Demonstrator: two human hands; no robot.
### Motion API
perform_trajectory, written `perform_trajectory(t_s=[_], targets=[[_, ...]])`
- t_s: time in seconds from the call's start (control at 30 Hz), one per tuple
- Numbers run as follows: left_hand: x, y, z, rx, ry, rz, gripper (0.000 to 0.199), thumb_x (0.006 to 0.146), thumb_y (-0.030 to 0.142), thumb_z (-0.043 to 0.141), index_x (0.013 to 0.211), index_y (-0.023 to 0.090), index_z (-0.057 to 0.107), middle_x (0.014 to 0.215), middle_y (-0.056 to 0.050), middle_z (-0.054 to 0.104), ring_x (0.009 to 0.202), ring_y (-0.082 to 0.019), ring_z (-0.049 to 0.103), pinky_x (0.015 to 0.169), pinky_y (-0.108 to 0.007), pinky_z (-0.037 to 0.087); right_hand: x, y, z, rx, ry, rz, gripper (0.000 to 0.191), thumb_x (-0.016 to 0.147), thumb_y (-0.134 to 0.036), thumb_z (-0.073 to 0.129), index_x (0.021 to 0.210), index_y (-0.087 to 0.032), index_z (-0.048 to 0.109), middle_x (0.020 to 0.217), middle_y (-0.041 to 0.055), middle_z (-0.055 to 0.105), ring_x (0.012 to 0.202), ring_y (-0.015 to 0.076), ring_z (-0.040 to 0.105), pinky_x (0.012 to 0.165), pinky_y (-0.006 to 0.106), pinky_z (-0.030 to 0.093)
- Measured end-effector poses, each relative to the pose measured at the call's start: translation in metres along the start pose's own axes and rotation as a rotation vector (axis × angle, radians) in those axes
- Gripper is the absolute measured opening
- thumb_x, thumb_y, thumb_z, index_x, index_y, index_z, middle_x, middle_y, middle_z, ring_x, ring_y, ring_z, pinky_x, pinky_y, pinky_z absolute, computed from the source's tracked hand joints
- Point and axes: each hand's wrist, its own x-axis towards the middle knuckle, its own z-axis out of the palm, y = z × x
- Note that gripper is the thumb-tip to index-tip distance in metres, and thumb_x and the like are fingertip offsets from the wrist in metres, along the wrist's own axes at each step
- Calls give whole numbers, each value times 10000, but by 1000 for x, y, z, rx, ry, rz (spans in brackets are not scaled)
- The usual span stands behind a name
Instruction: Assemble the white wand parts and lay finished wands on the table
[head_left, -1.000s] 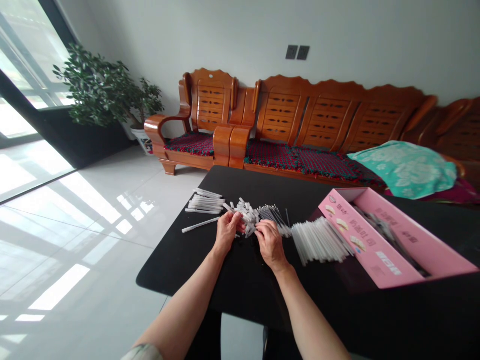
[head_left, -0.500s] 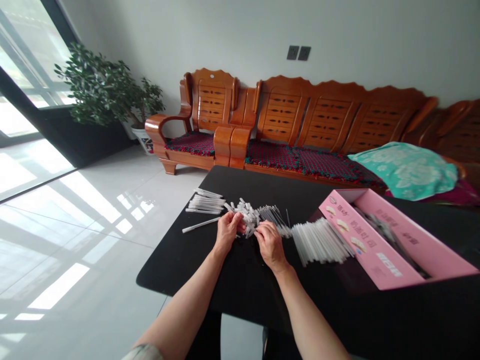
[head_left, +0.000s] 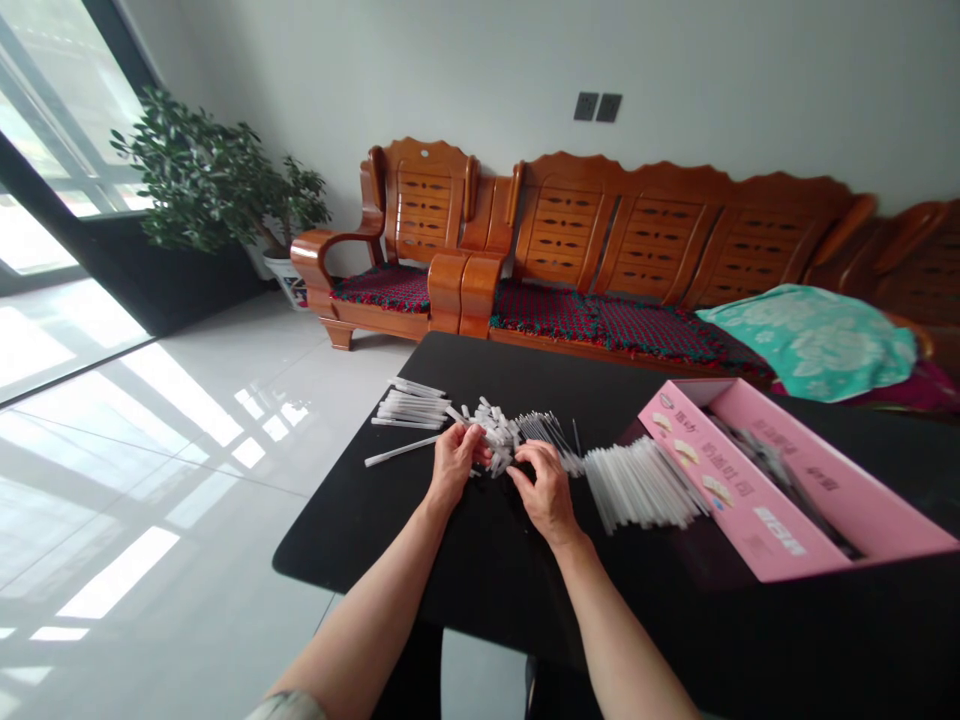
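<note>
My left hand is at the near left edge of a pile of small white caps, its fingers pressed together on something too small to make out. To the right of it, my right hand is beside the same pile, thumb and forefinger apart, with nothing visible between them. White pen-like tubes lie in a stack at the left, and a single one lies nearer. Thin dark-tipped refills lie behind my right hand. Clear tubes are lined up to its right.
A pink box with items inside stands at the right of the black table. Behind are wooden seats with woven cushions and a turquoise cloth. A potted plant stands at the back left.
The thumb and forefinger of my right hand have parted and the hand has shifted slightly right. My left hand has hardly moved.
</note>
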Motion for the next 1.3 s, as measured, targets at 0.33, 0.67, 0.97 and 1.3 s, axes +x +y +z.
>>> perform_trajectory(t_s=[0.33, 0.67, 0.97, 1.3], targets=[[0, 0, 0, 7, 3, 5, 447, 767, 575, 702, 795, 140, 607, 554, -8, 638, 452, -138, 595, 465, -243, 494, 0, 1, 0, 2, 4, 22, 79, 885, -201, 630, 964, -198, 620, 986, 99, 672, 1075, 275, 574, 932, 486, 519], [0, 1, 0, 4, 10, 6, 444, 767, 573, 702, 780, 142, 596, 551, -9, 639, 449, -136, 594, 460, -240, 495, 0, -1, -1, 2, 1, 40, 114, 868, -196, 647, 976, -204, 611, 1028, 99, 669, 1123, 283, 556, 962, 502, 502], [1, -1, 0, 10, 4, 5, 435, 775, 572, 695, 795, 148, 601, 558, -11, 647, 450, -142, 601, 472, -250, 502, 1, -1, -2, -3, 3, 44, 94, 874, -207, 641, 965, -211, 620, 1006, 96, 672, 1116, 286, 569, 950, 494, 510], [1, -2, -1, 7, 1, 9, 434, 766, 569, 704, 789, 146, 605, 555, -3, 637, 451, -141, 600, 464, -249, 508, 0, 0, -1, -11, 2, 47, 88, 873, -215, 646, 959, -204, 629, 995, 100, 679, 1121, 290, 565, 956, 498, 509]])
